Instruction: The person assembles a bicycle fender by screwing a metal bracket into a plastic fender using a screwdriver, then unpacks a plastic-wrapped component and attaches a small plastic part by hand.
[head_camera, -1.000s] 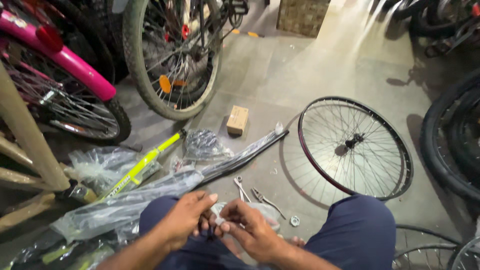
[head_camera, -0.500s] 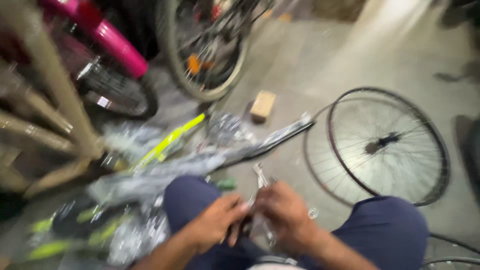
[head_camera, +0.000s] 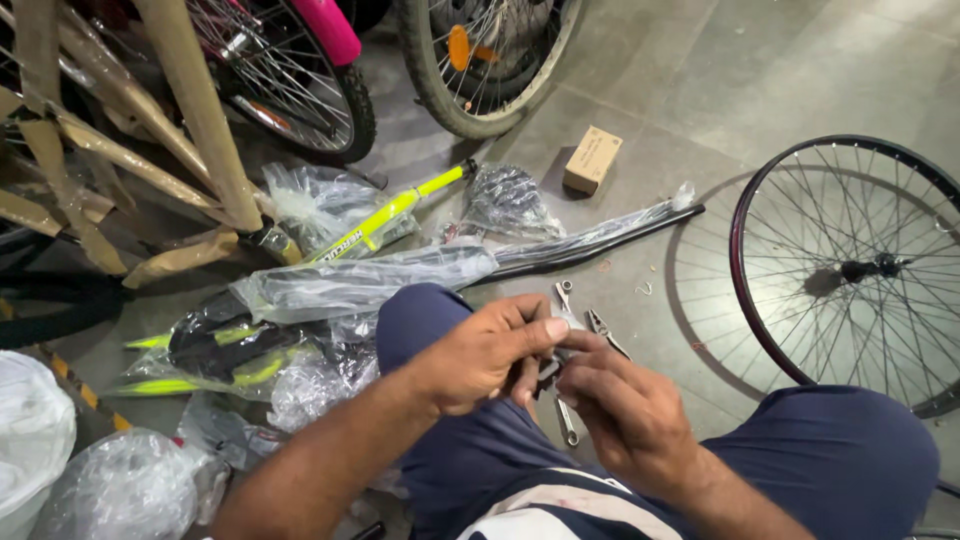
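With my left hand (head_camera: 480, 355) and right hand (head_camera: 620, 410) both clenched on the small dark part (head_camera: 548, 372) above my lap, a slipped grip could drop it among the wrenches (head_camera: 565, 300) on the floor (head_camera: 760, 80).

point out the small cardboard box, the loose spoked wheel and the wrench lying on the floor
small cardboard box (head_camera: 592, 159), head view, middle of its top face
loose spoked wheel (head_camera: 872, 268), head view, on the hub at its centre
wrench (head_camera: 566, 420), head view, lower end of its shaft below the hands
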